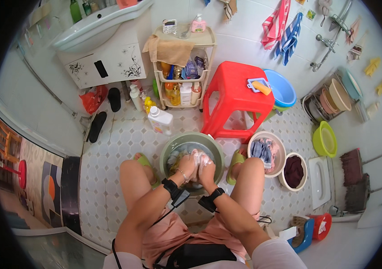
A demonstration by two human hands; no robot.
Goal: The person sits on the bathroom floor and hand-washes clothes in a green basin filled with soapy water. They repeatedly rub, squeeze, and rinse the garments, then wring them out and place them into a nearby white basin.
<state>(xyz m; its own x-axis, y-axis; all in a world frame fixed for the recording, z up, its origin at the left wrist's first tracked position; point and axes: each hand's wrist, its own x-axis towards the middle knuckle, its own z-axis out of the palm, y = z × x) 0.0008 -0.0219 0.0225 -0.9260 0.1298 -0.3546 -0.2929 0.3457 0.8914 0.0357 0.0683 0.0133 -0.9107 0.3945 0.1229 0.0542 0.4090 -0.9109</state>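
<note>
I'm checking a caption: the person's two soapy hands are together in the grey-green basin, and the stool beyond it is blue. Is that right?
Not quite: the stool is red, not blue, as the head view shows. The rest holds: the soapy left hand and right hand are together in the grey-green basin.

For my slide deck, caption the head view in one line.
Soapy left hand and right hand together in a grey-green basin with cloth, near a red stool.

The head-worn fisheye looks down from above.
</note>
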